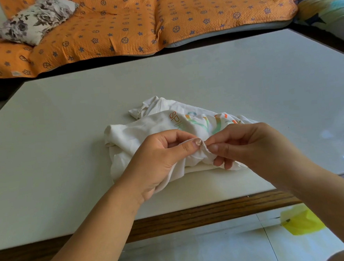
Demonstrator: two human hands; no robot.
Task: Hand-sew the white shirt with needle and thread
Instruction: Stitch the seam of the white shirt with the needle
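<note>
I see the shirt [156,129] bunched on the surface [65,137], near its front edge. Left hand [161,161] pinches a raised fold of shirt between thumb and forefinger. Right hand [247,143] pinches closed right beside it, fingertips almost touching; needle and thread too small to make out.

1 head view, angled forward and down, close over table [203,71]

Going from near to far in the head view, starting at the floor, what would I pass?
Yellow bag on the floor → wooden table edge → hands pinching the white shirt → bare tabletop → orange quilt.
</note>
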